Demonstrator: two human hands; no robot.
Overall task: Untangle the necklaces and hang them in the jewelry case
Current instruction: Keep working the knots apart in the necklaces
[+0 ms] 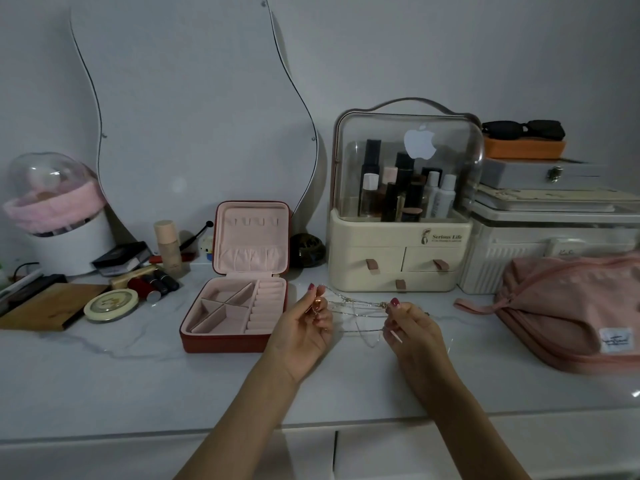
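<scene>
Thin tangled necklaces (356,308) stretch between my two hands just above the white marble counter. My left hand (304,327) pinches one end, with a small pendant near its fingers. My right hand (412,327) pinches the other end, and loops of chain droop below it. The jewelry case (239,292) stands open just left of my left hand. It is red outside and pink inside, with its lid upright. A row of small hooks (251,221) and a gathered pocket sit in the lid. The tray's compartments hold nothing.
A cream cosmetic organiser (401,251) with a clear dome stands behind the hands. A pink pouch (568,306) lies at the right, with stacked boxes behind it. Bottles, lipsticks, a round tin (110,304) and a wooden board crowd the left. A wavy mirror leans on the wall.
</scene>
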